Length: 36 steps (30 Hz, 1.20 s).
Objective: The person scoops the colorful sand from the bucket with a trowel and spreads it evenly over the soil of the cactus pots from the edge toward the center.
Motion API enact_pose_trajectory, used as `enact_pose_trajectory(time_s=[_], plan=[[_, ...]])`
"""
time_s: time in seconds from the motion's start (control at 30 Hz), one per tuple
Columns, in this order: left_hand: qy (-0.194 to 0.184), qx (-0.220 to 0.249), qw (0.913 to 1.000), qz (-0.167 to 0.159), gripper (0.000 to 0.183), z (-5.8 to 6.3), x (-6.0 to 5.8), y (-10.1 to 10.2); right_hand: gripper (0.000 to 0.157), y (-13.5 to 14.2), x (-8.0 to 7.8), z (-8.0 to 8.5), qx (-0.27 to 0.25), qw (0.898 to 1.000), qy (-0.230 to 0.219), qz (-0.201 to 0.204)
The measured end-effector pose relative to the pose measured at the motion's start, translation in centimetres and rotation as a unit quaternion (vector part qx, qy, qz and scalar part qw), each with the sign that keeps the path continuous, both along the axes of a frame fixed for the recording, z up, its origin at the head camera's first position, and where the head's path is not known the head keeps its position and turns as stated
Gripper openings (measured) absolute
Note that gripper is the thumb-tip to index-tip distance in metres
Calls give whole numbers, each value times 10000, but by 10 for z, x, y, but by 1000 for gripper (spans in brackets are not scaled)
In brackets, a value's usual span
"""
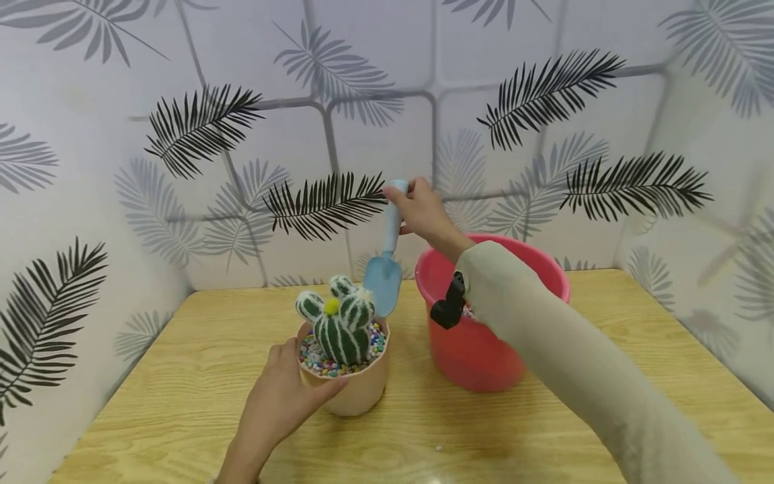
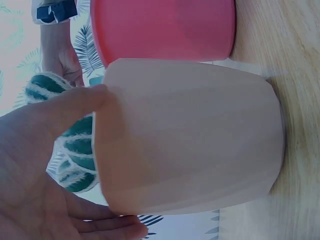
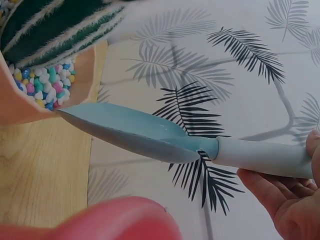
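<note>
A striped green-and-white cactus with a yellow bloom stands in a peach pot, bedded in colourful pebbles. My left hand grips the pot's near left side, thumb along the rim and fingers round the far left. In my right hand is a light blue trowel, held by the top of its pale handle. The blade points down, its tip right at the pot's right rim. In the right wrist view the trowel blade carries no pebbles, and coloured pebbles show inside the pot.
A red bucket stands right of the pot, under my right forearm, with some pebbles visible inside. One small white pebble lies on the wooden table. Behind the table rises a wall with a leaf pattern.
</note>
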State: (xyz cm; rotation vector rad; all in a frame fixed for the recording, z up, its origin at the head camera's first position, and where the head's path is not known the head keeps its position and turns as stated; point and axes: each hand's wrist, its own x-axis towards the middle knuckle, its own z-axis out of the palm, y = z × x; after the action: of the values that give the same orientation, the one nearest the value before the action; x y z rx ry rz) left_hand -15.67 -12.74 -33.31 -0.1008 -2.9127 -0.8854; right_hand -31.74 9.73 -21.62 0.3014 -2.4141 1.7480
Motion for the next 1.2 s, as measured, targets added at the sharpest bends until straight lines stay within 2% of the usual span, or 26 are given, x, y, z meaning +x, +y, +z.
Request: enact_pose_trajectory(time_s=[0.17, 0.33, 0.67, 0.8, 1.0, 1.13, 1.2], plan=[[-69, -34, 9999, 112, 100, 5, 8, -1, 34, 7, 1, 6, -118, 9999, 78, -23], [-31, 38, 9998, 170, 90, 7, 14, 0, 36, 14, 1, 11, -101, 9996, 161, -221], [133, -195, 9997, -47, 63, 13, 26, 11, 36, 31, 0, 29, -16, 9987, 449, -247], [413, -310, 9984, -217, 53, 14, 31, 20, 38, 40, 3, 39, -33, 9984, 454, -334], [779, -643, 9931, -597, 54, 14, 37, 36, 37, 58, 9, 52, -62, 9976, 479, -496], [1151, -651, 9878, -822, 53, 15, 38, 47, 37, 69, 11, 56, -24, 9967, 465, -666], [1178, -616, 9867, -934, 52, 15, 38, 52, 36, 73, 12, 57, -35, 9963, 445, -739]])
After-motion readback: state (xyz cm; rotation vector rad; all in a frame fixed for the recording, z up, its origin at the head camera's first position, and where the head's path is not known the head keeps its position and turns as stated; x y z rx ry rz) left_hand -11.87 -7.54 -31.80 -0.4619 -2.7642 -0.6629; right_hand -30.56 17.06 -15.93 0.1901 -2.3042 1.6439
